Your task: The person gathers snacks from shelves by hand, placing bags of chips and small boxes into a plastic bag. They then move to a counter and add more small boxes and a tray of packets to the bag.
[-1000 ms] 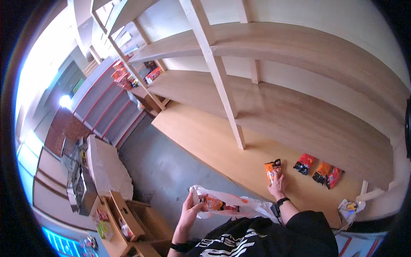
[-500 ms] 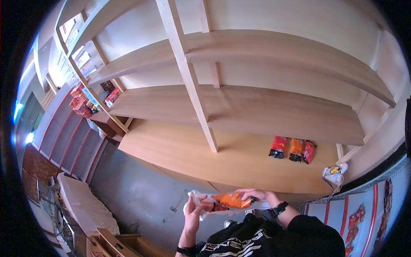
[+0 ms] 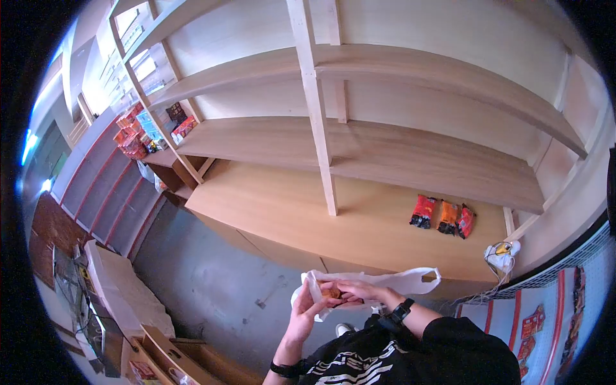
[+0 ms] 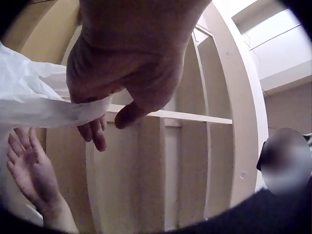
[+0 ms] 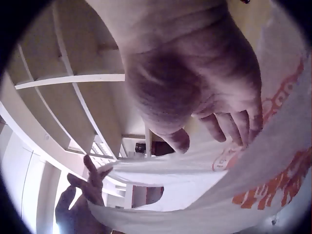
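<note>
A white plastic bag (image 3: 401, 280) with orange print hangs in front of my body, its mouth spread. My left hand (image 3: 304, 316) grips the bag's edge at the left; in the left wrist view the plastic runs between the thumb and fingers of that left hand (image 4: 129, 68). Over the bag's mouth, my right hand (image 3: 364, 291) reaches in, beside a partly covered orange packet (image 3: 333, 292). The right wrist view shows this right hand (image 5: 195, 87) with loosely extended fingers and nothing in them.
On the low wooden counter (image 3: 276, 215) lie a red packet (image 3: 423, 212), an orange packet (image 3: 448, 217) and another red packet (image 3: 466, 222). Wooden shelves (image 3: 417, 147) rise behind it. A white object with cables (image 3: 502, 255) sits at the counter's right end. Open drawers (image 3: 173, 353) stand lower left.
My right hand has brought an orange packet from the counter to the bag, put it in and let go. My left hand has kept hold of the bag throughout.
</note>
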